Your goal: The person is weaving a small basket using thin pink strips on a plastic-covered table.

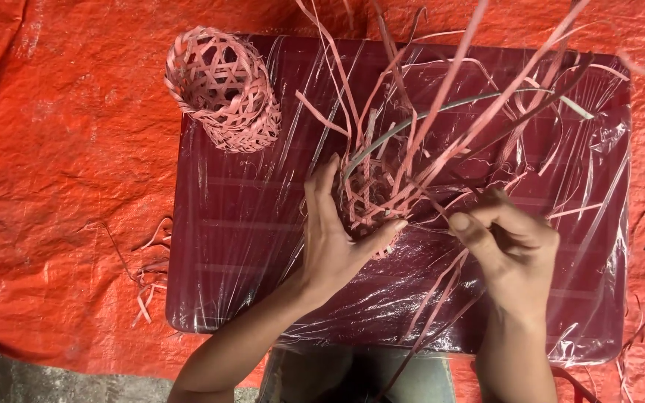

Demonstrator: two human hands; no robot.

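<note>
finished pink woven basket (224,88) lying on plastic-wrapped maroon table (240,254); orange tarp (61,149) beneath.

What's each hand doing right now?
Left hand: closed around the half-woven basket.
Right hand: pinching a pink strip.

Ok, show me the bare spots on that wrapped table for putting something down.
Free: the table's left part, below the finished basket and left of the left hand; also the front right corner beyond the right hand. Crowded: the middle and back right, where the half-woven basket and its loose strips fan out.
</note>
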